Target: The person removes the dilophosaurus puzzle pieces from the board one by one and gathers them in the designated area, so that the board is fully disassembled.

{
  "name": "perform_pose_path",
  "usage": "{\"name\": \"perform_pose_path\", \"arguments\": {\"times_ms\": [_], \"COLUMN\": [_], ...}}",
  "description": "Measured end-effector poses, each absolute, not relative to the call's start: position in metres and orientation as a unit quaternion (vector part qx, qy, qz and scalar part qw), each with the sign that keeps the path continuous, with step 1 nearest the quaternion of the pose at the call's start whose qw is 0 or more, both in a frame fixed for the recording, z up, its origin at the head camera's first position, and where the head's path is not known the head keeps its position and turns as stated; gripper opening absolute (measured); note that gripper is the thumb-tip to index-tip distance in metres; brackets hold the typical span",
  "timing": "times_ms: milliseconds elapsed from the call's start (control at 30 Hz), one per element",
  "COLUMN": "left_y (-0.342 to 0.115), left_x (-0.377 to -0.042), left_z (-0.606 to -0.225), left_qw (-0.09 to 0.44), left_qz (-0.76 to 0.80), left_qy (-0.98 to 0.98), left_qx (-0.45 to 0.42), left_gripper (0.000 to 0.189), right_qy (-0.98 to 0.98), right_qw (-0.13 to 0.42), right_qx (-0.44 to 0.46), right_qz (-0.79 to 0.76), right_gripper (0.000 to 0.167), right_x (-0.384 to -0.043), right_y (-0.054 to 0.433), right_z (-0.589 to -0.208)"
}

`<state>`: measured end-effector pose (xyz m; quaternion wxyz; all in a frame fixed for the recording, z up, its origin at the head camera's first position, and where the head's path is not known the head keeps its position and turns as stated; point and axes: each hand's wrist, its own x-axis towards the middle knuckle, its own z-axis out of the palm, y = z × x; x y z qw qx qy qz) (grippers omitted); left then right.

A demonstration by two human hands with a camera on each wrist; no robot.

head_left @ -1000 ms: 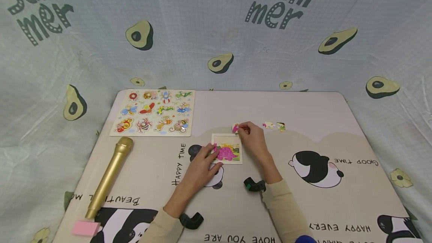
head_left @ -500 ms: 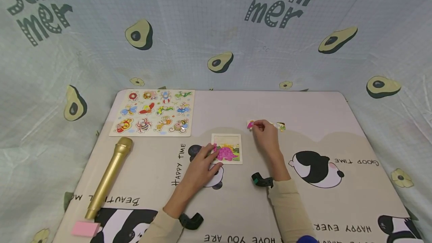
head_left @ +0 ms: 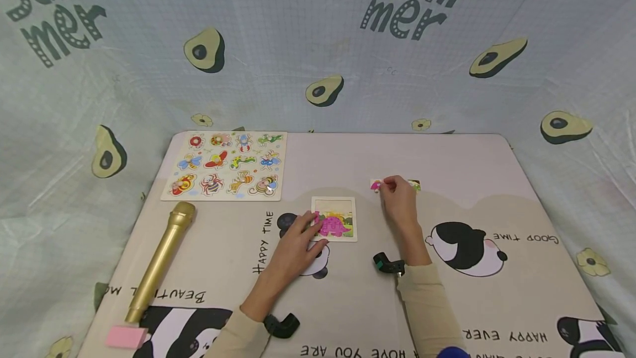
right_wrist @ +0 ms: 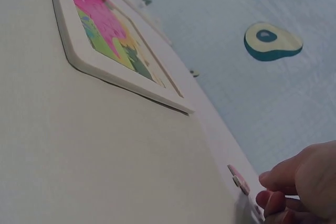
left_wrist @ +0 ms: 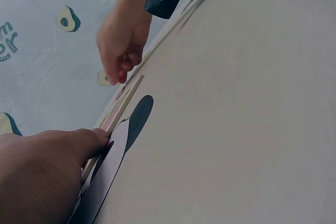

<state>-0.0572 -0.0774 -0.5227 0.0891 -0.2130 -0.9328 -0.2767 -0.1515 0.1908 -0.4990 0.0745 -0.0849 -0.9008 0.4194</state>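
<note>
"While the left hand (head_left: 298, 238) rests loosely on the puzzle frame (right_wrist: 123, 77), what's the right hand (head_left: 399, 201) doing?"

"Curled beside the pink piece (head_left: 375, 185), beyond and right of the frame; whether gripping, I can't tell."

"Risk?"

"A low knuckle could jog the green piece (head_left: 415, 184)."

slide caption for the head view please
Left hand on a part-filled puzzle, right hand at the loose pieces, gold microphone lying to the left.

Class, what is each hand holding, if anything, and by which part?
The left hand rests on the left side of the puzzle tray, no grip visible. Whether the right hand pinches the pink puzzle piece cannot be told.
</note>
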Motion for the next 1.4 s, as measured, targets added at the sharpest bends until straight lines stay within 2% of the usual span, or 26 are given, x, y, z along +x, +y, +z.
{"name": "perform_pose_path", "arguments": {"times_ms": [133,400,833,1400], "left_y": [-0.078,-0.077,-0.077,-0.076], "left_x": [-0.057,-0.057,-0.057,-0.057], "left_z": [-0.522,-0.521,-0.521,-0.519], "left_qw": [0.088,0.086,0.086,0.083], "left_qz": [-0.277,-0.280,-0.276,-0.282], "left_qy": [-0.933,-0.932,-0.933,-0.931], "left_qx": [-0.211,-0.212,-0.213,-0.214], "left_gripper": [0.048,0.047,0.047,0.048], "right_qy": [-0.904,-0.922,-0.932,-0.935], "right_qw": [0.075,0.043,0.084,0.102], "right_qx": [-0.090,-0.101,-0.097,-0.097], "right_qz": [0.411,0.372,0.340,0.327], "right_gripper": [0.027,0.031,0.027,0.023], "right_x": [-0.151,-0.151,-0.151,-0.150], "right_y": [0.190,0.185,0.181,0.179], "right_z": [-0.498,-0.502,-0.503,-0.504]}}
